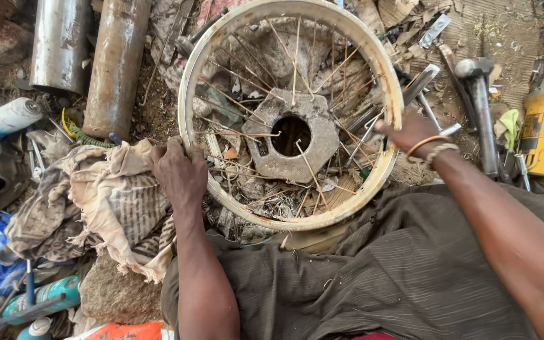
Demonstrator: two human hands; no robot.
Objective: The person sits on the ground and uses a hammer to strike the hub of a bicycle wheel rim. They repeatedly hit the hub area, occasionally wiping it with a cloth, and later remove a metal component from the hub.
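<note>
- Gripping w/ left hand the left edge of a rusty cream-painted spoked metal wheel rim, fingers curled tight over it.
- Clamping right hand on rim's right edge; 2 bangles at wrist.
- Lying flat on cluttered ground just ahead of lap, over a grey hexagonal metal block.
- Resting nearby: striped beige rag at left, hammer at right.
</note>
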